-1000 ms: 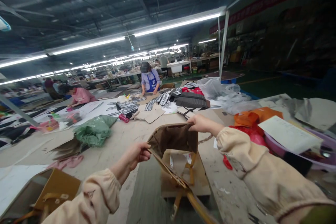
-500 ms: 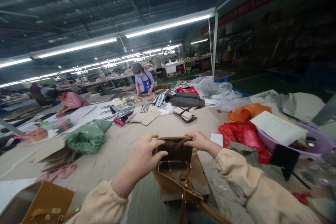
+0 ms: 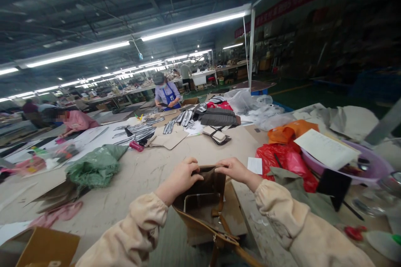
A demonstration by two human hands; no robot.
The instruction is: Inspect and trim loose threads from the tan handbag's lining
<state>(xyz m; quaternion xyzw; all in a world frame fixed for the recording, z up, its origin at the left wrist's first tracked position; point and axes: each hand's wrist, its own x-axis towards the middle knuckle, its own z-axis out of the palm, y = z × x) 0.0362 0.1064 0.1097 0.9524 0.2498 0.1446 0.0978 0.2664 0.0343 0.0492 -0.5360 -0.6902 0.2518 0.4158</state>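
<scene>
A brown handbag [image 3: 197,221] stands in front of me with its mouth open toward me, its dark lining and an inner pocket showing. My left hand [image 3: 184,177] pinches the far rim at its left corner, thumb inside the bag. At the right end of that same rim, my right hand [image 3: 233,170] grips the edge between thumb and fingers. The bag's strap [image 3: 227,225] with metal hardware hangs over the near side. A flat brown piece [image 3: 236,212] lies beneath and beside the bag. Another tan bag [image 3: 46,246] sits at the lower left.
A green sack [image 3: 94,167] and a pink cloth [image 3: 58,215] lie to the left. On the right are red plastic bags [image 3: 272,160] and a purple basin [image 3: 376,167] with a board on it. Beige panels [image 3: 169,137] lie farther back. Two co-workers are across the table.
My left hand has shifted right along the rim, and its spread thumb and fingers have closed on the edge. My right hand keeps its hold. The view has turned slightly.
</scene>
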